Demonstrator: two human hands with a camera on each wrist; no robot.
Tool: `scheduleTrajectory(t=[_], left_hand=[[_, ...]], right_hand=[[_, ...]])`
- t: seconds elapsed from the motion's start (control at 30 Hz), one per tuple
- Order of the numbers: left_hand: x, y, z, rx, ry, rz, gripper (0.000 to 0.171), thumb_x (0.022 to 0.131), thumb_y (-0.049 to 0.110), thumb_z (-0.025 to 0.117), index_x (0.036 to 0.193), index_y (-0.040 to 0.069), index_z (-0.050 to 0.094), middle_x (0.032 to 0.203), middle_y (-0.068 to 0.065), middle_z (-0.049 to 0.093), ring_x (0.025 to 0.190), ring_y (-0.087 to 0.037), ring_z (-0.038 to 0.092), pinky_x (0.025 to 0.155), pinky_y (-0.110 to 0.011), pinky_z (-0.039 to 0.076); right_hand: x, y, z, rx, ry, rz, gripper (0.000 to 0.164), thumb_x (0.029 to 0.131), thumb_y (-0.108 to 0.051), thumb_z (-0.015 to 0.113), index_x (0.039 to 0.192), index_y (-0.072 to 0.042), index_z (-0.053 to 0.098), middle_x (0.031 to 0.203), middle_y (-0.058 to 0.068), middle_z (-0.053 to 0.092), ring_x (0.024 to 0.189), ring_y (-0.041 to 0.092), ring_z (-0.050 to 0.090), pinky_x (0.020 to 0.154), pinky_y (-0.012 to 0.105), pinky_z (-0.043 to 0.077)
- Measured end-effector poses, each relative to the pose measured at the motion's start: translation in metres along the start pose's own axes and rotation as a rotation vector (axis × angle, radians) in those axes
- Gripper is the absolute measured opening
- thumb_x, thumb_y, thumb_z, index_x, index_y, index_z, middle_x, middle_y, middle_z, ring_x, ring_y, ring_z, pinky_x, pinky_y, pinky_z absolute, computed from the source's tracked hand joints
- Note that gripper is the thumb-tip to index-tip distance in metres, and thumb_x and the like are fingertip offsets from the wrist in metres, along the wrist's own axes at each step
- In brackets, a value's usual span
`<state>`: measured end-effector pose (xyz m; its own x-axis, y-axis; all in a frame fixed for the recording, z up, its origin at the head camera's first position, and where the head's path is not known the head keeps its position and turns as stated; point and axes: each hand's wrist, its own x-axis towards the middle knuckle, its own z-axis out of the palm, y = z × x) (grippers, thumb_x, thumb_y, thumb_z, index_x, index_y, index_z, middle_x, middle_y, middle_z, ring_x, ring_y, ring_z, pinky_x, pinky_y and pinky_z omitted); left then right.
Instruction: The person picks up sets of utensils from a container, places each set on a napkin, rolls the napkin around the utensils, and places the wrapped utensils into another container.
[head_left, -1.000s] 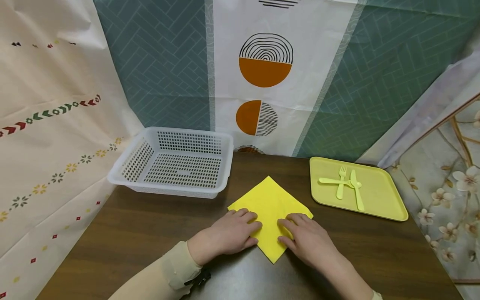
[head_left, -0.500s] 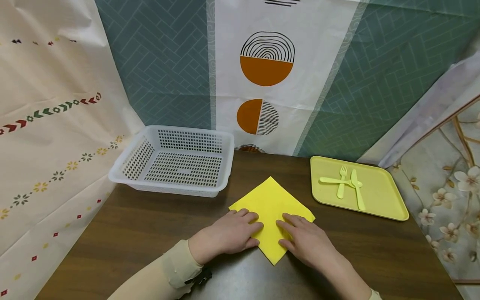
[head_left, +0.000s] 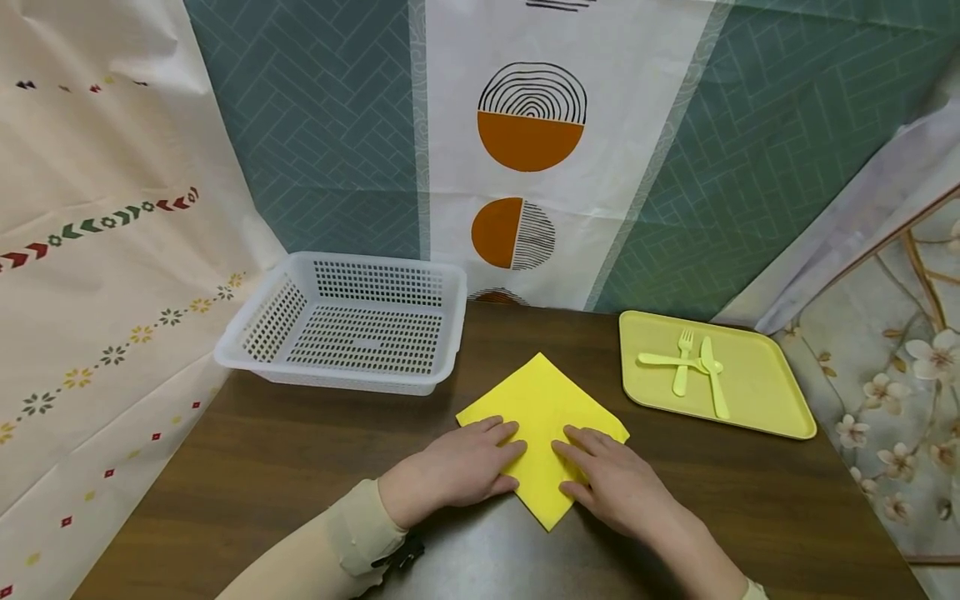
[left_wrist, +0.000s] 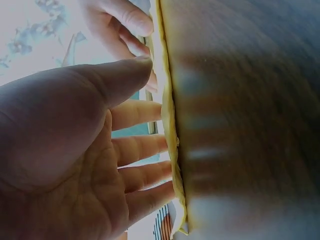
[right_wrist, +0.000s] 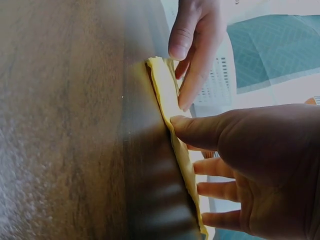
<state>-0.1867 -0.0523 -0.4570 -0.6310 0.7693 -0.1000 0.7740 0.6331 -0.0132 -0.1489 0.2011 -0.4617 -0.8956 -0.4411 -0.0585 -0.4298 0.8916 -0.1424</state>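
A folded yellow cloth (head_left: 542, 417) lies flat on the brown table, turned like a diamond with one corner toward me. My left hand (head_left: 468, 462) rests its fingertips on the cloth's left side, fingers spread and thumb near the lower left edge. On the opposite side my right hand (head_left: 618, 479) touches the cloth in the same way, its thumb at the lower right edge. From the left wrist view, the fingers (left_wrist: 140, 150) reach out to the thin layered edge of the cloth (left_wrist: 172, 130). The right wrist view shows the thumb (right_wrist: 192, 131) against the cloth's edge.
A white plastic basket (head_left: 341, 380) with a slotted bottom stands at the back left. At the back right is a pale yellow tray (head_left: 757, 392) bearing a fork (head_left: 681, 379), a spoon (head_left: 663, 362) and a knife (head_left: 717, 392). Patterned cloth hangs behind the table (head_left: 247, 483).
Both hands stay on the yellow cloth with almost no movement. The right fingers have shifted very slightly left, and the cloth's near corner sits a touch lower in view.
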Motion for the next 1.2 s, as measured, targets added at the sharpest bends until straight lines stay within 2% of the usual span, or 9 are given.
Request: scheduleTrajectory(t=[0.27, 0.67, 0.97, 1.2], left_hand=[[0.002, 0.001, 0.003, 0.012, 0.022, 0.006, 0.051, 0.101, 0.049, 0.055, 0.144, 0.022, 0.056, 0.15, -0.007, 0.048, 0.137, -0.03, 0.045, 0.109, -0.046, 0.039], [0.002, 0.004, 0.003, 0.032, 0.02, -0.003, 0.05, 0.101, 0.05, 0.055, 0.144, 0.024, 0.055, 0.151, -0.007, 0.048, 0.137, -0.031, 0.044, 0.107, -0.049, 0.04], [0.001, 0.003, 0.003, 0.034, 0.027, 0.007, 0.048, 0.101, 0.048, 0.057, 0.143, 0.025, 0.056, 0.149, -0.007, 0.049, 0.135, -0.029, 0.046, 0.105, -0.048, 0.041], [0.001, -0.001, 0.004, 0.044, 0.054, 0.015, 0.045, 0.1, 0.046, 0.058, 0.141, 0.027, 0.058, 0.147, -0.006, 0.05, 0.132, -0.029, 0.048, 0.103, -0.048, 0.043]], right_hand=[[0.0, 0.002, 0.0, -0.012, 0.019, -0.022, 0.056, 0.094, -0.044, 0.07, 0.143, -0.022, 0.058, 0.153, 0.006, 0.046, 0.139, 0.032, 0.044, 0.108, 0.054, 0.038], [0.0, 0.003, 0.0, -0.019, 0.038, -0.027, 0.056, 0.092, -0.045, 0.071, 0.142, -0.022, 0.059, 0.151, 0.007, 0.048, 0.138, 0.032, 0.044, 0.108, 0.055, 0.037], [-0.003, 0.007, -0.003, -0.036, 0.11, -0.023, 0.057, 0.091, -0.043, 0.073, 0.14, -0.019, 0.06, 0.145, 0.007, 0.053, 0.134, 0.032, 0.049, 0.106, 0.055, 0.04], [-0.006, 0.019, -0.006, -0.052, 0.168, -0.002, 0.059, 0.09, -0.042, 0.075, 0.142, -0.016, 0.059, 0.145, 0.009, 0.054, 0.134, 0.033, 0.049, 0.106, 0.055, 0.04]])
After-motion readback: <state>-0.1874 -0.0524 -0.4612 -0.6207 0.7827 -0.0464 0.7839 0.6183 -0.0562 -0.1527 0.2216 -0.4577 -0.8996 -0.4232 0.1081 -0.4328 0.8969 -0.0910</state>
